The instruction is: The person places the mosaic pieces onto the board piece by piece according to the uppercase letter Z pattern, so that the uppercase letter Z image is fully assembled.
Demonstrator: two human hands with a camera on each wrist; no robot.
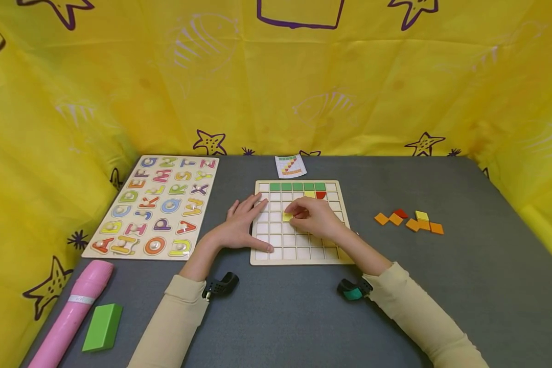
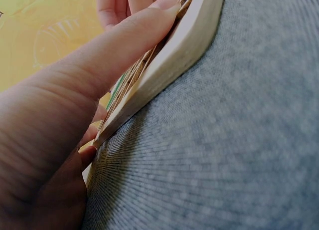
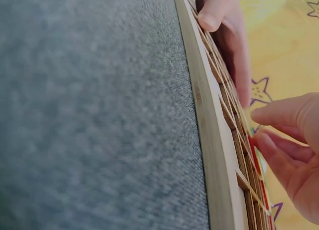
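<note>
A wooden grid board (image 1: 257, 260) lies flat on the grey table, with white cells. My left hand (image 1: 236, 225) spreads over its left side, fingertips on the upper left edge and thumb (image 2: 144, 28) on the lower left cells. Over the middle of the grid, my right hand (image 1: 316, 219) pinches a small yellow square tile (image 1: 287, 217) between thumb and index finger, down at a cell. Green tiles (image 1: 298, 187) fill part of the top row. Below them sit a yellow tile (image 1: 309, 194) and a red rounded tile (image 1: 321, 194). The right hand covers part of the grid.
Several loose orange tiles (image 1: 436, 228), a red one (image 1: 400, 212) and a yellow one (image 1: 421, 215) lie to the right. Behind the board is a pattern card (image 1: 291, 166). At left are an alphabet puzzle (image 1: 163, 204), a pink tube (image 1: 80, 306) and a green block (image 1: 102, 327).
</note>
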